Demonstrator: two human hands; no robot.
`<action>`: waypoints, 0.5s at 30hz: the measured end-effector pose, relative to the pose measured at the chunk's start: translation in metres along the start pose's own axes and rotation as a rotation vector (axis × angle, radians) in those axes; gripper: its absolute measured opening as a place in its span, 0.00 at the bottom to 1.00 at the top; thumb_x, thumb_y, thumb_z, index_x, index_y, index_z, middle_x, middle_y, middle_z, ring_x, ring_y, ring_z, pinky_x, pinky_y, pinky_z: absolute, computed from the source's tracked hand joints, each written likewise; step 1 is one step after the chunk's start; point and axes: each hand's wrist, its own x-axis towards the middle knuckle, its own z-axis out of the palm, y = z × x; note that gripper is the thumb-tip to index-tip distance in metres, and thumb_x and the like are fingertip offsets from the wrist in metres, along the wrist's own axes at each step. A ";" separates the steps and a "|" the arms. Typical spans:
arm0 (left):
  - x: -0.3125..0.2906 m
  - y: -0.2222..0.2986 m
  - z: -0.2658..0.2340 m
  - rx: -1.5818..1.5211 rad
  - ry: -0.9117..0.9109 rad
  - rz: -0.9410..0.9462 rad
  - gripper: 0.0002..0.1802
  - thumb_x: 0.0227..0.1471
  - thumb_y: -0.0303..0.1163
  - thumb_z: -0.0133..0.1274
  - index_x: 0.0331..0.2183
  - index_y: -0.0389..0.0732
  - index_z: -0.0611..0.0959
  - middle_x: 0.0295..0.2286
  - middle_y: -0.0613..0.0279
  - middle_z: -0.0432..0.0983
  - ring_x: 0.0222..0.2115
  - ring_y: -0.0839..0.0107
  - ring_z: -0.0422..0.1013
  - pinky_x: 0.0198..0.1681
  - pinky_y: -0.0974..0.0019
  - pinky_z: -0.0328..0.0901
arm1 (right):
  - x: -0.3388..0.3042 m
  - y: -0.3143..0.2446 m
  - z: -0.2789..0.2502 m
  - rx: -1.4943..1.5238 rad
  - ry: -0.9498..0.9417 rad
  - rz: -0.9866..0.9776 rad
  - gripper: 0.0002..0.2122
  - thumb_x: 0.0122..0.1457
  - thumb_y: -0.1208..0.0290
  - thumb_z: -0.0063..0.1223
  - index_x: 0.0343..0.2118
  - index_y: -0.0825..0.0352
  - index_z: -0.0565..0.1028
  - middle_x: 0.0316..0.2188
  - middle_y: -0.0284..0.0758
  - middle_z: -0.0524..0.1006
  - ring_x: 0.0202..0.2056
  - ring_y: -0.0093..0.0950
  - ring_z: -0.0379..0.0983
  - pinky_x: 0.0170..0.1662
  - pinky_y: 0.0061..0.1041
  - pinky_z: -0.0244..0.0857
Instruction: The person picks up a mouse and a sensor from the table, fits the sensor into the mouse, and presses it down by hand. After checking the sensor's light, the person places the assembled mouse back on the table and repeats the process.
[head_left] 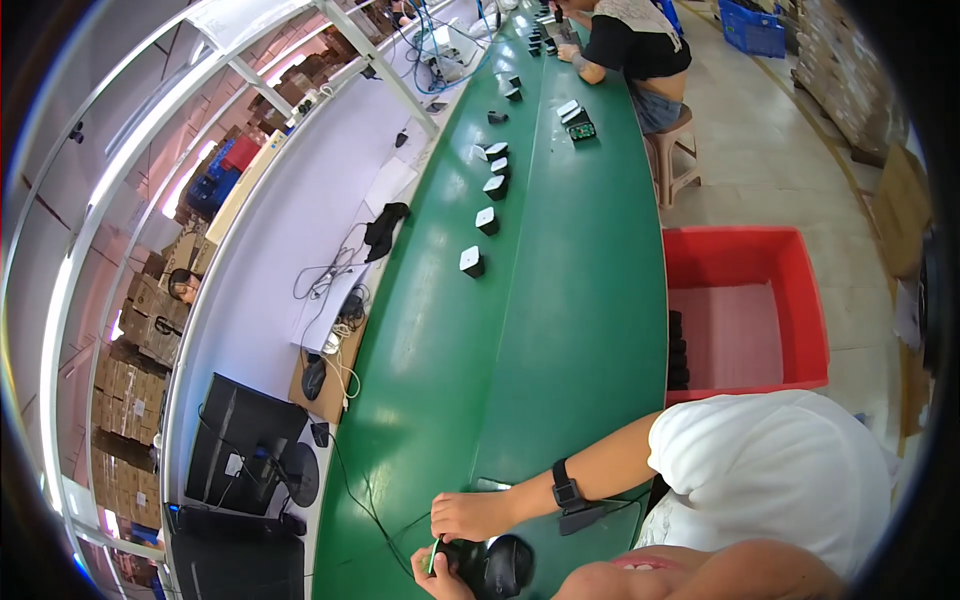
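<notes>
At the bottom of the head view, my left hand (440, 583) pinches a thin green-edged piece (434, 556) beside a dark object whose shape is mostly hidden. Just above it, my right hand (472, 515) has its fingers bent and pressed together. Its fingertips are near the dark object, and whatever they grip is hidden. A black strap (565, 485) circles my right wrist. A rounded black object (508, 566) rests on the green table (570, 330) right of my left hand. Thin dark cables run across the tabletop near both hands.
Several black boxes with white tops (472, 262) form a line up the table. Devices with an exposed green board (581, 131) lie farther off. A red bin (800, 300) stands at the right edge. Monitors (240, 440) and cables line the left. A person (640, 45) sits at the far end.
</notes>
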 end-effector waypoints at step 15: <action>-0.009 0.012 0.024 -0.110 -0.064 0.091 0.10 0.59 0.33 0.56 0.40 0.42 0.74 0.24 0.71 0.68 0.22 0.82 0.62 0.21 0.76 0.59 | 0.002 -0.003 -0.005 0.047 0.130 -0.117 0.06 0.58 0.73 0.58 0.35 0.67 0.74 0.33 0.38 0.73 0.43 0.38 0.69 0.57 0.40 0.59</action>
